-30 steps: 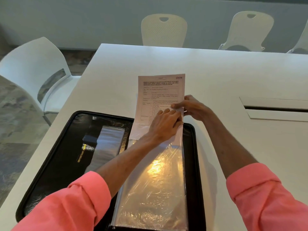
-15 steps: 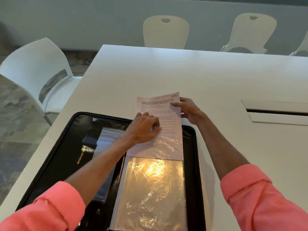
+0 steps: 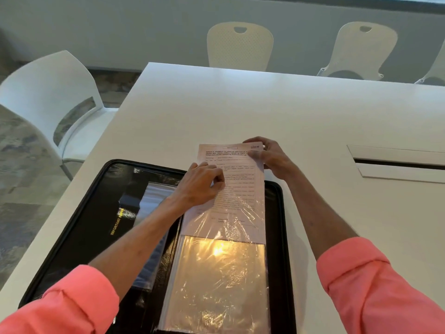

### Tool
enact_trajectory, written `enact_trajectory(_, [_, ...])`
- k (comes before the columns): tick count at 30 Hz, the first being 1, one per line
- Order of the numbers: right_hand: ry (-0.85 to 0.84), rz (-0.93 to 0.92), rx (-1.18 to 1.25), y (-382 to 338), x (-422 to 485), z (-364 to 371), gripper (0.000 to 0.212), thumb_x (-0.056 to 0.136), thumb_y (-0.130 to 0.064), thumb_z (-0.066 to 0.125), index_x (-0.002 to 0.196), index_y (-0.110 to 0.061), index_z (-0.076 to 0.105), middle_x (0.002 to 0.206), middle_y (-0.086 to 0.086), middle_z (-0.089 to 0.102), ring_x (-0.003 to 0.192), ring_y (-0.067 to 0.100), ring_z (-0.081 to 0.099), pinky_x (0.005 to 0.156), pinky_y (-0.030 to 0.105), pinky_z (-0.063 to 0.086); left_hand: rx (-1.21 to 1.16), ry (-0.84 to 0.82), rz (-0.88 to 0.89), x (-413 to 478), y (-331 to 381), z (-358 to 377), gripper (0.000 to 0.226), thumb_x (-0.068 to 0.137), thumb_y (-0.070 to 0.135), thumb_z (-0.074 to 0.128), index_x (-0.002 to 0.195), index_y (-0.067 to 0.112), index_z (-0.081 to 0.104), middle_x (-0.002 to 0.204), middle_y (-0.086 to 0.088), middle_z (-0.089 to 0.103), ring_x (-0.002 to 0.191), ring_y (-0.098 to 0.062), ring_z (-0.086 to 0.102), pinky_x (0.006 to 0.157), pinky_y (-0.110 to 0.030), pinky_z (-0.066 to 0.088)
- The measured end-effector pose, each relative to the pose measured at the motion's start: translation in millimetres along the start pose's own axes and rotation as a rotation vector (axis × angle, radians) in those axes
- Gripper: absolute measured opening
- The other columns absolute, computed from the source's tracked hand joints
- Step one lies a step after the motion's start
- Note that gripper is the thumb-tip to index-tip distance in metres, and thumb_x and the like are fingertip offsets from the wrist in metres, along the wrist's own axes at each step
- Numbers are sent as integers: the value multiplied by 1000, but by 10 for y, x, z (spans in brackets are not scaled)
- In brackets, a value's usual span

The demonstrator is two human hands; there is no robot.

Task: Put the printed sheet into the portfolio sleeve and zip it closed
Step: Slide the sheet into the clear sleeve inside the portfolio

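A black zip portfolio (image 3: 79,227) lies open flat at the table's near edge. A clear plastic sleeve (image 3: 216,285) covers its right half and glares under a light. The printed sheet (image 3: 238,189) is partly inside the sleeve, its lower part under the plastic and its top sticking out past the portfolio's far edge. My left hand (image 3: 202,184) pinches the sleeve's mouth at the sheet's left side. My right hand (image 3: 267,155) grips the sheet's top right corner.
The white table (image 3: 265,104) has a cable slot (image 3: 397,163) at the right. A white chair (image 3: 55,100) stands at the left and cream chairs (image 3: 240,44) behind the far edge. A second clear pocket (image 3: 149,203) lies on the portfolio's left half.
The sheet has slid down toward me, deeper into the sleeve. My right hand moved from the sheet's side up to its top corner, and my left hand shifted left along the sleeve's mouth.
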State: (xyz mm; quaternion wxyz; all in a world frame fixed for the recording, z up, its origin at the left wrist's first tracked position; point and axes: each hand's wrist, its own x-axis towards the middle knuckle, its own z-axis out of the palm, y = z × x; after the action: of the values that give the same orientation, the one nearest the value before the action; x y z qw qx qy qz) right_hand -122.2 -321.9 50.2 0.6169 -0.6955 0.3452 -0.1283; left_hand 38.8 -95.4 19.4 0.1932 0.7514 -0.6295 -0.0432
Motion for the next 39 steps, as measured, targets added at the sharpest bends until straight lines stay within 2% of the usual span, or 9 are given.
enact_trajectory(5, [-178,76,-52,20,-86,-105,37,96,-8,81,131,-8,68,124,24,73,102,35,77,80,44,69,-2,45,2,-12,0,8,10,99,36,71,102,27,73,105,11,74,99,-13,62,97,-38,46])
enact_trajectory(8, [-301,127,-94,-25,-99,-139,33,97,-16,81,125,-4,68,120,24,78,98,33,78,84,45,69,-5,54,6,-17,-7,11,10,99,37,70,101,27,73,105,11,74,95,-13,59,96,-38,46])
enact_trajectory(12, [-214,23,-241,-129,-77,7,19,98,-25,81,103,-9,73,111,26,80,85,25,75,76,34,64,27,71,16,-9,7,39,11,100,36,69,104,26,73,109,9,74,94,-10,54,91,-32,37])
enact_trajectory(19, [-279,-57,-394,-228,-70,170,15,98,-13,78,111,-6,80,111,25,79,89,28,73,88,45,61,41,99,6,-34,0,28,15,102,37,68,109,26,73,109,8,72,96,-11,55,95,-36,46])
enact_trajectory(25, [-407,-56,-541,-266,-163,224,11,95,-13,80,105,-14,82,107,21,80,84,22,76,87,41,65,69,111,-13,-48,4,48,20,102,41,67,110,24,73,131,8,62,118,-14,56,101,-33,36])
enact_trajectory(28, [-442,-54,-570,-283,-208,245,12,94,-12,82,105,-13,83,105,21,80,83,19,76,84,39,64,62,101,-10,-47,28,72,17,102,37,65,111,23,70,125,7,66,115,-15,58,101,-33,36])
enact_trajectory(32, [-439,-33,-656,-281,-257,294,14,99,-35,80,91,-23,84,82,-4,76,66,0,64,69,26,49,60,100,-4,-62,41,91,15,105,37,60,109,25,66,107,7,69,104,-16,60,95,-34,36])
enact_trajectory(35, [-437,13,-719,-278,-301,348,32,97,-53,78,83,-25,80,74,-10,73,70,9,65,71,29,48,48,94,-2,-70,37,105,14,106,38,60,108,25,64,102,8,69,102,-15,59,94,-35,37])
enact_trajectory(39, [-445,25,-779,-268,-339,411,26,95,-39,83,94,-13,80,93,8,80,82,22,74,82,39,57,21,89,-12,-78,38,114,11,106,35,59,106,25,62,102,9,72,108,-16,60,96,-37,37])
